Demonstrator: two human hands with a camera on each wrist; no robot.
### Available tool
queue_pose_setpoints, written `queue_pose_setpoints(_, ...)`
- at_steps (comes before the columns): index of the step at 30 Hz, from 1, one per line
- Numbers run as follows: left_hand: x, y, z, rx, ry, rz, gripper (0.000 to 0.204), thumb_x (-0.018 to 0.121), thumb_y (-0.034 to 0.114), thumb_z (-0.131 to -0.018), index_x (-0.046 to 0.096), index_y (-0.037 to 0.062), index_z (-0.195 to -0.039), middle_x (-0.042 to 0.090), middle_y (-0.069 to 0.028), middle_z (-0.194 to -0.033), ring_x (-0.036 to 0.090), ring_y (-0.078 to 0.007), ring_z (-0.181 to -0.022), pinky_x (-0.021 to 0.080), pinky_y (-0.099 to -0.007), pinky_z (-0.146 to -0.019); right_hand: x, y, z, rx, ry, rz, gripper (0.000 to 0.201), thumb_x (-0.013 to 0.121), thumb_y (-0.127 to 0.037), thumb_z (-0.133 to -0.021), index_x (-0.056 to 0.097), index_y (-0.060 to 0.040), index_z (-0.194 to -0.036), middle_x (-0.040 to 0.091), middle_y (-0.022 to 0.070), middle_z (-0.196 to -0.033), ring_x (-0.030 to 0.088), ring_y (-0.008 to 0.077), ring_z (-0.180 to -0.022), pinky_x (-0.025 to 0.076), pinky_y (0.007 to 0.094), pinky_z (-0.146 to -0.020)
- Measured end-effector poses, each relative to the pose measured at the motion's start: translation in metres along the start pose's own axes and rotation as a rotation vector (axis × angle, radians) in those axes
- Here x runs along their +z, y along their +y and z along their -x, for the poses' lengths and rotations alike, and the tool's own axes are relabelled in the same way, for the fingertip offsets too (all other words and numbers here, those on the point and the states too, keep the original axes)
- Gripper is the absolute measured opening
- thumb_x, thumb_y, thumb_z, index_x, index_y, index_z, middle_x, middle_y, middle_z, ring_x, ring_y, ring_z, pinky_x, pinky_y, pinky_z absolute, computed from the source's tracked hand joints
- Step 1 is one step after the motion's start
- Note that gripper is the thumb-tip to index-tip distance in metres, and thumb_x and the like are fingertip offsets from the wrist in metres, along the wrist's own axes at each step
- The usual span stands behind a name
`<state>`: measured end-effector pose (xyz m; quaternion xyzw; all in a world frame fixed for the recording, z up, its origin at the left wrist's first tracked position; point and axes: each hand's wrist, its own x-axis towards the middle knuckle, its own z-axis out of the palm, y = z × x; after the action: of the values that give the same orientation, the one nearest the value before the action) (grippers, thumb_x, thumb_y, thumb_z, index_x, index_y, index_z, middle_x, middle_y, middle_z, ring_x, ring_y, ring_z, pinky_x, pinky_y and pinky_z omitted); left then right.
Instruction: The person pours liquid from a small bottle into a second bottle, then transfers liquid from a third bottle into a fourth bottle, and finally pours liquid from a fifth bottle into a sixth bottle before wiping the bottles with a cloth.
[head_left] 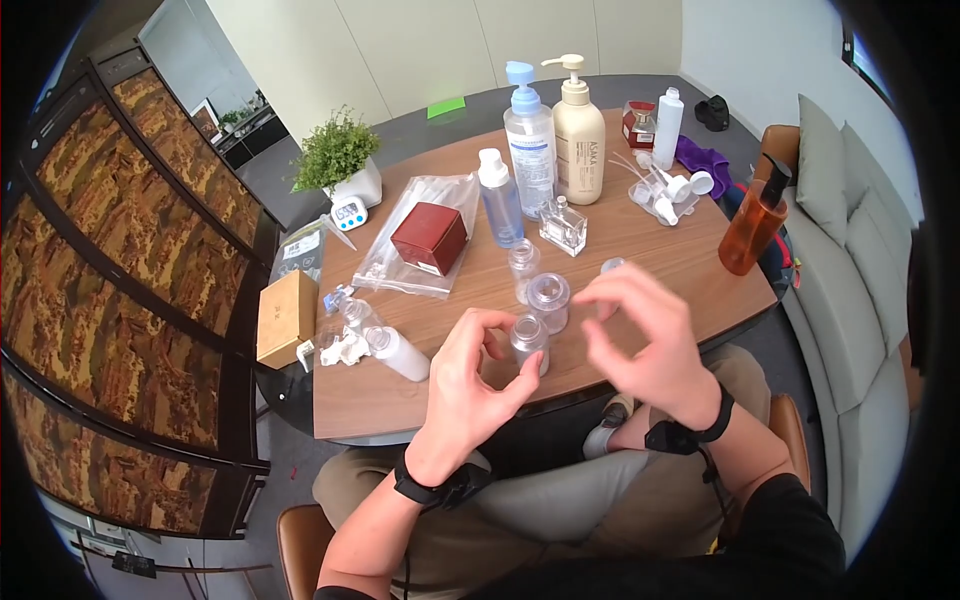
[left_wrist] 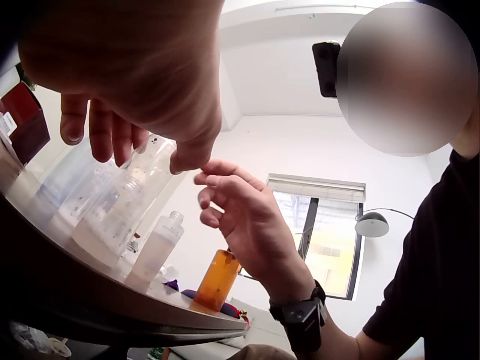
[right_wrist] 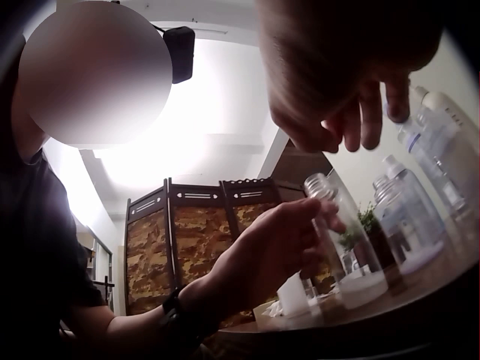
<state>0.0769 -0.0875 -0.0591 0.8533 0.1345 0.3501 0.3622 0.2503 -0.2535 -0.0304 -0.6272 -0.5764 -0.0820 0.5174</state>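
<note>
At the table's near edge stands a clear, uncapped bottle (head_left: 529,333). My left hand (head_left: 465,375) curls round it, with the thumb on the near side; in the right wrist view its fingers lie at the bottle (right_wrist: 349,247) just below the neck. My right hand (head_left: 645,345) hovers to the right with loosely bent fingers and nothing visible between them. Just beyond the held bottle are a wider clear container (head_left: 548,303) and another clear bottle (head_left: 523,270). The top of a further bottle (head_left: 613,265) peeks out behind my right hand.
Left of my hands stand a white bottle (head_left: 400,355) and crumpled tissue (head_left: 345,348). A dark red box (head_left: 430,238) lies on a plastic bag. Tall pump bottles, including a cream one (head_left: 578,145), rise at the back. An amber pump bottle (head_left: 752,230) is at the right edge.
</note>
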Motion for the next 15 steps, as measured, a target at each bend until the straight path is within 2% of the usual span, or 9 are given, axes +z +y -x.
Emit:
queue_pose_setpoints(1, 0.000, 0.000, 0.000, -0.005, 0.000, 0.000, 0.039, 0.091, 0.015, -0.084, 0.070, 0.0034, -0.114, 0.067, -0.0026, -0.096, 0.060, -0.0138, -0.080, 0.046, -0.0296, -0.067, -0.006, 0.004, -0.003, -0.062, 0.093, 0.058, 0.028, 0.077, 0.006, -0.087, 0.073, -0.0020, -0.114, 0.072, 0.0106, -0.107, 0.068, 0.0220, -0.080, 0.056, 0.0336, -0.074)
queue_pose_setpoints(2, 0.001, 0.000, 0.000, -0.006, 0.001, 0.001, 0.039, 0.091, 0.015, -0.084, 0.070, 0.0034, -0.114, 0.067, -0.0026, -0.096, 0.060, -0.0138, -0.080, 0.046, -0.0296, -0.067, -0.012, 0.002, -0.007, -0.013, 0.176, 0.086, 0.025, 0.070, 0.011, -0.085, 0.073, -0.0010, -0.107, 0.070, 0.0104, -0.101, 0.066, 0.0214, -0.080, 0.054, 0.0333, -0.074)
queue_pose_setpoints(5, 0.004, -0.002, -0.001, 0.052, 0.032, -0.006, 0.038, 0.090, 0.014, -0.084, 0.070, 0.0037, -0.114, 0.065, -0.0028, -0.095, 0.059, -0.0138, -0.079, 0.046, -0.0299, -0.068, -0.026, 0.024, -0.007, 0.170, 0.223, 0.188, 0.038, 0.075, 0.001, -0.087, 0.068, -0.0033, -0.124, 0.067, 0.0090, -0.114, 0.064, 0.0214, -0.098, 0.051, 0.0327, -0.086)
queue_pose_setpoints(6, 0.005, -0.003, -0.001, 0.060, 0.039, -0.016, 0.039, 0.090, 0.014, -0.084, 0.070, 0.0037, -0.115, 0.065, -0.0030, -0.094, 0.058, -0.0139, -0.079, 0.046, -0.0300, -0.068, -0.026, 0.031, -0.006, 0.169, 0.221, 0.187, 0.038, 0.075, 0.001, -0.087, 0.068, -0.0033, -0.124, 0.067, 0.0090, -0.114, 0.064, 0.0214, -0.098, 0.051, 0.0327, -0.086)
queue_pose_setpoints(8, 0.005, -0.004, 0.000, 0.066, 0.049, -0.027, 0.039, 0.090, 0.013, -0.084, 0.069, 0.0037, -0.116, 0.064, -0.0032, -0.094, 0.058, -0.0139, -0.079, 0.046, -0.0300, -0.067, -0.022, 0.048, -0.005, 0.259, 0.137, 0.029, 0.053, 0.079, -0.007, -0.089, 0.061, -0.0056, -0.139, 0.067, 0.0072, -0.124, 0.065, 0.0214, -0.112, 0.049, 0.0341, -0.096)
queue_pose_setpoints(9, 0.005, -0.004, -0.001, 0.059, 0.051, -0.034, 0.040, 0.090, 0.014, -0.084, 0.069, 0.0037, -0.116, 0.063, -0.0032, -0.094, 0.057, -0.0140, -0.078, 0.046, -0.0300, -0.067, -0.023, 0.056, -0.003, 0.258, 0.135, 0.028, 0.053, 0.079, -0.007, -0.089, 0.061, -0.0056, -0.139, 0.067, 0.0072, -0.124, 0.065, 0.0214, -0.112, 0.049, 0.0341, -0.096)
queue_pose_setpoints(11, 0.004, -0.005, -0.001, 0.049, 0.055, -0.040, 0.040, 0.090, 0.014, -0.084, 0.069, 0.0036, -0.117, 0.062, -0.0033, -0.093, 0.057, -0.0140, -0.078, 0.046, -0.0301, -0.067, -0.029, 0.071, -0.001, 0.372, -0.152, -0.104, 0.062, 0.083, -0.012, -0.090, 0.057, -0.0067, -0.145, 0.067, 0.0064, -0.133, 0.065, 0.0228, -0.124, 0.048, 0.0349, -0.102)
queue_pose_setpoints(13, 0.004, -0.005, -0.002, 0.039, 0.074, -0.033, 0.041, 0.090, 0.014, -0.084, 0.068, 0.0038, -0.117, 0.060, -0.0031, -0.091, 0.056, -0.0140, -0.077, 0.046, -0.0301, -0.067, -0.033, 0.080, -0.004, 0.397, -0.210, -0.129, 0.055, 0.087, -0.014, -0.092, 0.062, -0.0059, -0.140, 0.072, 0.0060, -0.131, 0.068, 0.0195, -0.124, 0.050, 0.0340, -0.104)
queue_pose_setpoints(15, 0.005, -0.007, -0.001, 0.039, 0.082, -0.027, 0.041, 0.089, 0.013, -0.084, 0.068, 0.0037, -0.118, 0.061, -0.0032, -0.093, 0.056, -0.0140, -0.077, 0.046, -0.0302, -0.067, -0.033, 0.089, -0.006, 0.519, -0.314, -0.332, 0.045, 0.089, -0.012, -0.093, 0.067, -0.0031, -0.131, 0.076, 0.0055, -0.124, 0.070, 0.0162, -0.117, 0.052, 0.0339, -0.105)
